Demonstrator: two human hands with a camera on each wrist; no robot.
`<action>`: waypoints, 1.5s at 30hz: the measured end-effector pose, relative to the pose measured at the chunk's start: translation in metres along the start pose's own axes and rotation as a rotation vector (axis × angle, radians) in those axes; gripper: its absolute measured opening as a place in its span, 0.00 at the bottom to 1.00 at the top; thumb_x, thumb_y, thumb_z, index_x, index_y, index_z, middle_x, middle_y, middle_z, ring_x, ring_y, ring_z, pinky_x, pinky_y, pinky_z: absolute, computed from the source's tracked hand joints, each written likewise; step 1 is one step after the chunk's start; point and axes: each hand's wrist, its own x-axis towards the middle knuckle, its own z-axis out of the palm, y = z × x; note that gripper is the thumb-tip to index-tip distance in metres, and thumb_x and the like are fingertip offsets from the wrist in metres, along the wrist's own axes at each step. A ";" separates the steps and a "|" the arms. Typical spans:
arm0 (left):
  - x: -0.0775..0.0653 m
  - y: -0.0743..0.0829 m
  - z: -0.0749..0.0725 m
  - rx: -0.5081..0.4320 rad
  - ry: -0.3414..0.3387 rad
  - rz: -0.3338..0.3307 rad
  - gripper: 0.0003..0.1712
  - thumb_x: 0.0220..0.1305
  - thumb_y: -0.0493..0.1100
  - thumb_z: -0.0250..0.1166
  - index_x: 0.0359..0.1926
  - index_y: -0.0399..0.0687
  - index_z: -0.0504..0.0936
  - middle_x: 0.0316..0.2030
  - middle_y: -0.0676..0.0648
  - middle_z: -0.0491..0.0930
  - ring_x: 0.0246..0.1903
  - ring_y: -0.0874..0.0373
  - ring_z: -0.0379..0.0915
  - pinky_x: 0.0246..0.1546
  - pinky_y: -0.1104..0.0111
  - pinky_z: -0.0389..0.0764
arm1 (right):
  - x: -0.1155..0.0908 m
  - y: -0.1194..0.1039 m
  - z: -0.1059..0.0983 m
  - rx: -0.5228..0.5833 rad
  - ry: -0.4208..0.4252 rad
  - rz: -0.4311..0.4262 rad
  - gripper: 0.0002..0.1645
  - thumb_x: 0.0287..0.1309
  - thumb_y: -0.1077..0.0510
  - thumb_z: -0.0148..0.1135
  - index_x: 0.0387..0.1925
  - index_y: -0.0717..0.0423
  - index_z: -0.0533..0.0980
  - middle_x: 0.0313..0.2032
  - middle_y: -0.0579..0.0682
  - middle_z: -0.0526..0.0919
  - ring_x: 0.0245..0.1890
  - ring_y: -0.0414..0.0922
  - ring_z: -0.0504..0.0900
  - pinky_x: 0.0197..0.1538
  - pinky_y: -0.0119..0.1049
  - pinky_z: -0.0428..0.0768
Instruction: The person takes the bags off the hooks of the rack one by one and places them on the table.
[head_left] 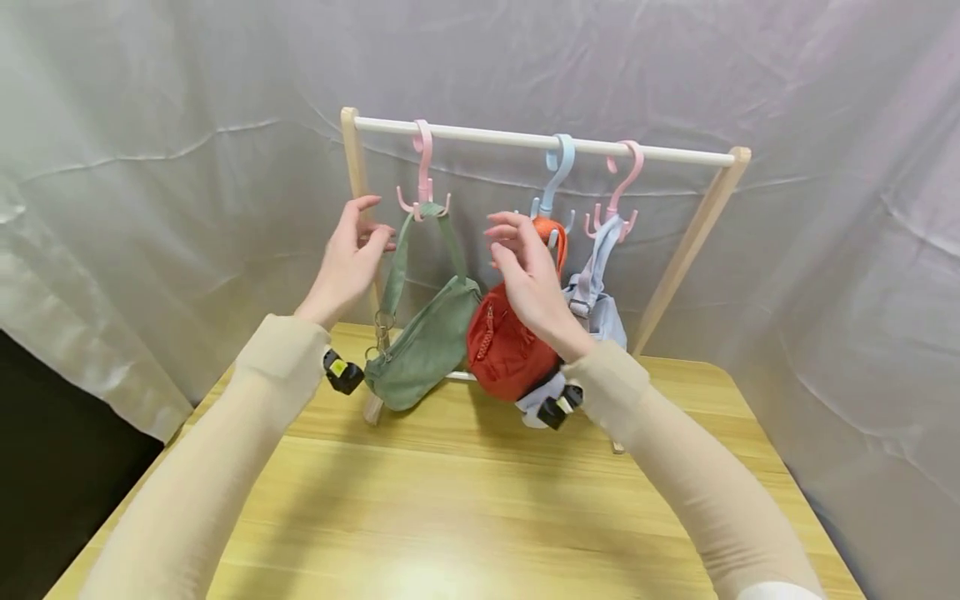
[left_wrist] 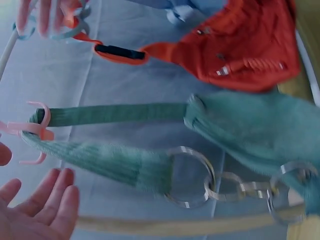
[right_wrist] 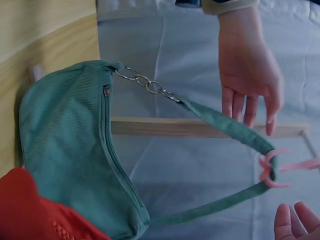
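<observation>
A green shoulder bag hangs by its strap from a pink hook on the rack's rail. My left hand is just left of that strap, fingers relaxed and holding nothing. To the strap's right, my right hand is raised with loosely bent fingers, in front of the red bag. In the left wrist view the green strap loops over the pink prongs, and metal rings join it to the bag. The right wrist view shows the left hand apart from the strap.
The red bag's orange strap hangs on a blue hook. A pale blue bag hangs from another pink hook to the right. The rack has a white rail and wooden legs, standing on a wooden table before grey curtains.
</observation>
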 end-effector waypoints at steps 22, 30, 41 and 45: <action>0.027 0.008 0.015 -0.124 -0.167 -0.017 0.37 0.74 0.37 0.51 0.79 0.65 0.53 0.42 0.42 0.80 0.36 0.56 0.81 0.52 0.60 0.81 | 0.070 0.034 0.037 -0.117 -0.070 0.070 0.38 0.71 0.57 0.52 0.78 0.42 0.53 0.74 0.56 0.65 0.77 0.50 0.62 0.76 0.51 0.63; 0.027 0.006 0.018 -0.141 -0.134 -0.027 0.36 0.72 0.35 0.51 0.77 0.61 0.58 0.34 0.49 0.81 0.31 0.61 0.81 0.40 0.69 0.82 | 0.070 0.035 0.051 -0.057 -0.077 0.071 0.34 0.72 0.61 0.51 0.75 0.45 0.57 0.66 0.56 0.77 0.68 0.46 0.74 0.69 0.44 0.71; 0.028 0.007 0.015 -0.143 -0.140 -0.018 0.34 0.73 0.37 0.51 0.77 0.58 0.60 0.30 0.54 0.81 0.28 0.63 0.81 0.40 0.69 0.84 | 0.068 0.036 0.058 -0.085 -0.026 0.026 0.28 0.73 0.62 0.49 0.71 0.46 0.64 0.51 0.56 0.84 0.42 0.44 0.75 0.48 0.34 0.68; 0.030 0.007 0.015 -0.148 -0.135 -0.015 0.33 0.73 0.37 0.51 0.77 0.57 0.60 0.30 0.55 0.81 0.30 0.61 0.82 0.40 0.69 0.84 | 0.069 0.037 0.058 -0.046 -0.024 0.047 0.26 0.73 0.60 0.50 0.70 0.46 0.66 0.54 0.57 0.83 0.46 0.45 0.77 0.51 0.35 0.69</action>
